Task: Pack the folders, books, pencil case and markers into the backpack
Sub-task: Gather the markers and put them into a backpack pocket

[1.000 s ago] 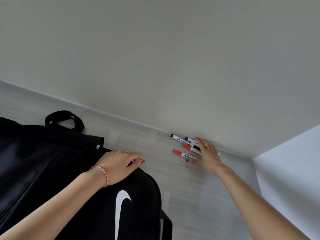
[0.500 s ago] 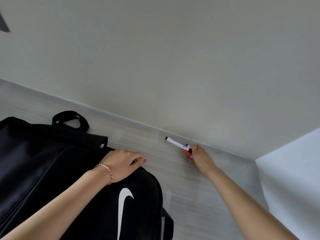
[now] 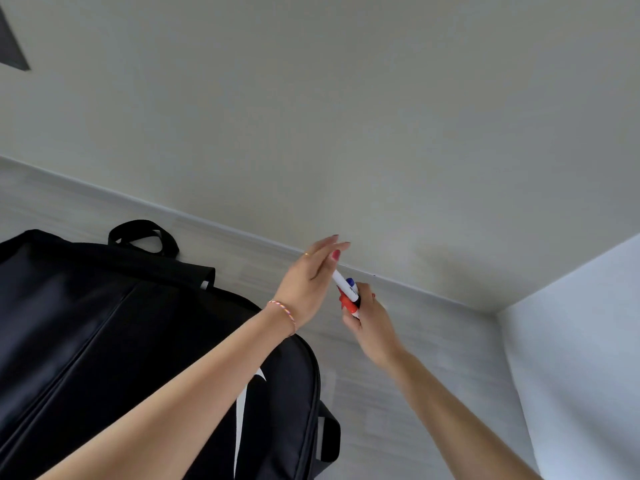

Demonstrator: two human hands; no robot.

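A black backpack [image 3: 104, 334] with a white swoosh lies flat on the pale grey table [image 3: 398, 393], filling the lower left of the head view. My right hand [image 3: 369, 318] is lifted off the table and shut on a bunch of white markers [image 3: 348, 294] with red, blue and black caps. My left hand [image 3: 311, 282] is raised beside it, fingers apart, its thumb and fingertips touching the top end of one white marker. Folders, books and a pencil case are not in view.
A cream wall [image 3: 346, 116] rises directly behind the table. A lighter wall [image 3: 581, 341] closes the corner on the right. The backpack's carry loop [image 3: 142, 233] points toward the back wall.
My right hand gathered the markers off the table and lifted them. My left hand left the backpack and moved right and up to meet the markers.
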